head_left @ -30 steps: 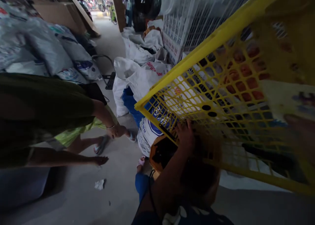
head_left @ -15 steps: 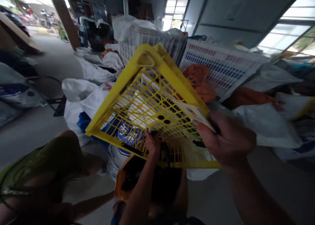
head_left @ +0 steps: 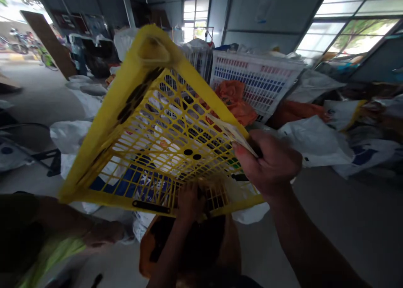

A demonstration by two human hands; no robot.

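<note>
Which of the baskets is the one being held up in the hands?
The yellow crate, tipped up on its edge, with the left hand under it and the right hand at its side. The white crates stand behind, untouched.

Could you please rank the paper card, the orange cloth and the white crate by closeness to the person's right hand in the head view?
From the right hand:
1. Paper card, pinched in its fingers at the yellow crate's right edge.
2. Orange cloth, just above and behind the card.
3. White crate, leaning farther back behind the cloth.
</note>
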